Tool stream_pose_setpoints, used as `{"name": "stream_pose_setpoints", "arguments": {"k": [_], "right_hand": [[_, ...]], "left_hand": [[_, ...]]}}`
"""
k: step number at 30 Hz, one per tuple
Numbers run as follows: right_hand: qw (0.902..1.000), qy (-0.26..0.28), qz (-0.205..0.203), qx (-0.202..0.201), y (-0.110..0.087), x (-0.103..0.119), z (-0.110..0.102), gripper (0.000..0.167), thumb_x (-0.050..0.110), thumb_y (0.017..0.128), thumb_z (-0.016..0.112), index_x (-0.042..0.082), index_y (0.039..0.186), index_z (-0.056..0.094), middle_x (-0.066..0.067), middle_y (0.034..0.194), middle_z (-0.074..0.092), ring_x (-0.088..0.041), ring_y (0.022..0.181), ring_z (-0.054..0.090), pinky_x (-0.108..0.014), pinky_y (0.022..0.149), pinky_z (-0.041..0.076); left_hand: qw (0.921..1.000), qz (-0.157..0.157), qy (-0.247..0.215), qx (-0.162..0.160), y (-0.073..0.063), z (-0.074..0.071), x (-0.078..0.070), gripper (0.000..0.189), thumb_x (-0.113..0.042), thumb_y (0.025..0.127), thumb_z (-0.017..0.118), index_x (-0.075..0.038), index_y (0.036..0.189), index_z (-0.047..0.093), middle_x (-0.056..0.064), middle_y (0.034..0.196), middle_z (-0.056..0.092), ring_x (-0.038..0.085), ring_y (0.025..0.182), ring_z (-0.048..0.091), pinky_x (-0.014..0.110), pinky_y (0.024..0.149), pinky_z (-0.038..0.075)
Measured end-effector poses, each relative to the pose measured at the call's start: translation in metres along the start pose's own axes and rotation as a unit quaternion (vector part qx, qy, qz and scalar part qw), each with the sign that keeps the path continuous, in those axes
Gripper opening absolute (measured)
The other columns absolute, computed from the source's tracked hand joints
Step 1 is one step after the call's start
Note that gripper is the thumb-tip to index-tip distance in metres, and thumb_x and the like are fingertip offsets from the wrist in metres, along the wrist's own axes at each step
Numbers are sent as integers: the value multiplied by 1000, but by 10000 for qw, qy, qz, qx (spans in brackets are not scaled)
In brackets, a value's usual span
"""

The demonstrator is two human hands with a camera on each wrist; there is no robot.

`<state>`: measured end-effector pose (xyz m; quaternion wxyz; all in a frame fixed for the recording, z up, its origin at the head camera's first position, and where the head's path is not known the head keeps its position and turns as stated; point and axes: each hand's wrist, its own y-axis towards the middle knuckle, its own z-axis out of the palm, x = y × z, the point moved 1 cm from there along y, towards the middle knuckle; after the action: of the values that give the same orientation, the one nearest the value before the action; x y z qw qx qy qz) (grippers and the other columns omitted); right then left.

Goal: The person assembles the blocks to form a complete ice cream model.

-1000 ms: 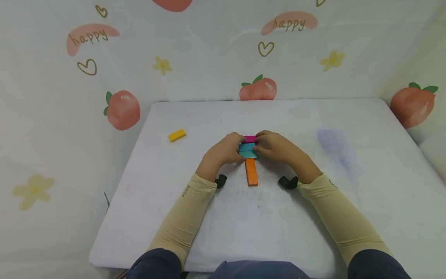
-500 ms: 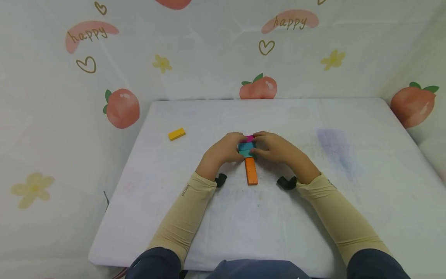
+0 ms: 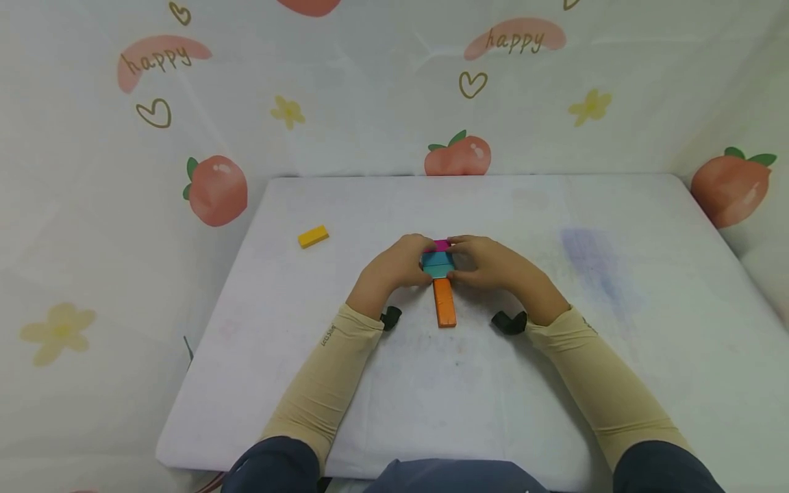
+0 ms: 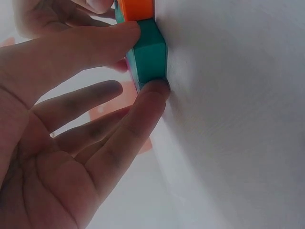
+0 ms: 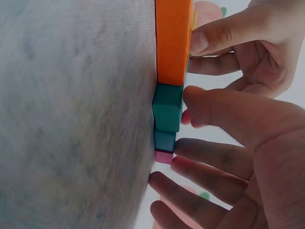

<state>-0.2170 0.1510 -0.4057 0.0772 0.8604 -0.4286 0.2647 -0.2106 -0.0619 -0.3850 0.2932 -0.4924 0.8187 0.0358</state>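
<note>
On the table a row of coloured blocks lies together: an orange block (image 3: 444, 303) pointing toward the person, then a green block (image 3: 438, 272), a blue block (image 3: 437, 259) and a pink block (image 3: 442, 245) set crosswise beyond it. From the left side, the left hand (image 3: 396, 263) holds the crosswise blocks, its thumb on the green block and an index fingertip at the block end in the left wrist view. Opposite it, the right hand (image 3: 496, 263) holds the same group, thumb at the green block (image 5: 167, 109), fingertips near the blue and pink blocks. Fingers partly hide the pink block.
A yellow block (image 3: 313, 237) lies apart toward the table's left back. The white-covered table (image 3: 277, 390) meets a printed cloth backdrop (image 3: 370, 89) behind. Black wrist camera mounts (image 3: 509, 323) sit under both wrists, close to the tabletop.
The right hand has shifted slightly left, and its thumb has slid from the green block's top toward its near right corner. The left hand and blocks look nearly unmoved.
</note>
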Motion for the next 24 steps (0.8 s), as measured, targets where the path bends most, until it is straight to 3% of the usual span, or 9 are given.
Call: {"name": "stream_pose_setpoints", "arguments": {"k": [8, 14, 18, 21, 24], "right_hand": [[9999, -28, 153, 62, 1, 2, 1, 55, 28, 99, 77, -2, 143, 63, -20, 160, 51, -40, 151, 47, -56, 122, 41], [9997, -7, 240, 101, -1, 4, 4, 56, 27, 98, 77, -3, 143, 63, -21, 160, 52, -41, 150, 46, -57, 121, 42], [9991, -178, 352, 125, 1, 8, 2, 58, 30, 98, 78, -2, 144, 63, -19, 161, 51, -39, 151, 46, -56, 121, 42], [9990, -213, 365, 137, 2, 8, 0, 58, 30, 98, 77, -2, 145, 63, -18, 161, 51, -39, 152, 45, -55, 122, 41], [9992, -210, 328, 123, 1, 7, 0, 58, 29, 98, 77, -2, 144, 63, -18, 161, 51, -39, 153, 45, -55, 122, 40]], "left_hand": [[9999, -69, -93, -4, 0, 1, 2, 65, -16, 93, 81, -3, 151, 55, 12, 152, 57, 26, 131, 53, 42, 116, 49], [9992, -182, -364, -14, -5, -2, 11, 71, -17, 91, 85, -8, 154, 53, 11, 149, 58, 25, 115, 63, 39, 104, 57], [9980, -378, -357, -373, -10, -17, 23, 72, -22, 92, 84, -11, 155, 52, 10, 156, 53, 27, 134, 57, 45, 114, 51], [9942, -556, -400, -825, -16, -30, 37, 67, -22, 94, 81, -11, 154, 54, 10, 161, 49, 28, 149, 45, 48, 125, 39], [9871, -696, -539, -1336, -25, -45, 53, 61, -20, 96, 78, -9, 151, 56, 12, 160, 48, 30, 153, 40, 47, 128, 34]]}}
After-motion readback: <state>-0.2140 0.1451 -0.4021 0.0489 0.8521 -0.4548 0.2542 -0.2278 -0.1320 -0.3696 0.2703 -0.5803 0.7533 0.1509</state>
